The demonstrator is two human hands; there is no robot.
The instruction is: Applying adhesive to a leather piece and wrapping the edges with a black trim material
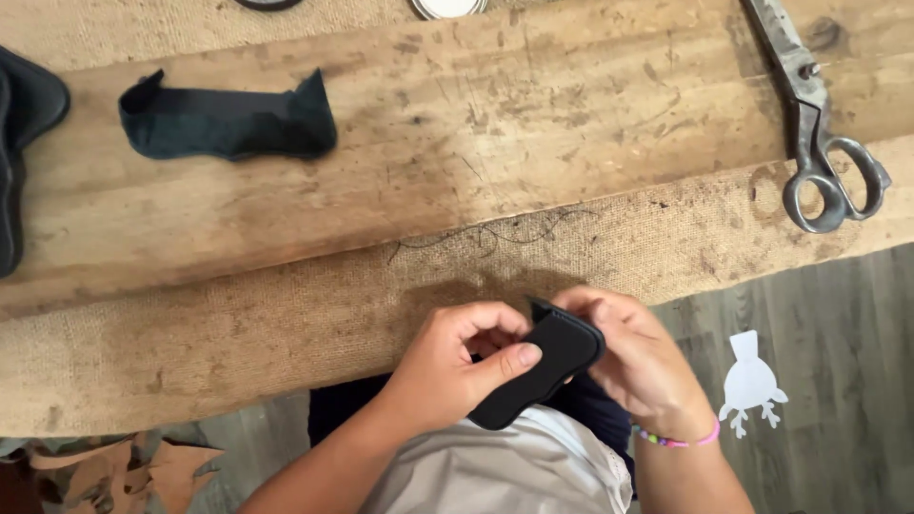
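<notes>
Both my hands hold a small black folded piece of material (547,366) just below the near edge of the burlap-covered board. My left hand (452,362) grips it from the left, thumb pressed on its face. My right hand (638,357), with a beaded bracelet at the wrist, pinches its upper right edge. A loose black thread (495,236) lies on the burlap just beyond my hands.
A worn wooden board (476,124) lies across the burlap (238,333). Large metal scissors (819,124) rest at the right. A dark fabric strip (228,122) lies at upper left, another dark piece (19,143) at the left edge. A white paper cutout (750,383) and brown scraps (143,471) lie on the floor.
</notes>
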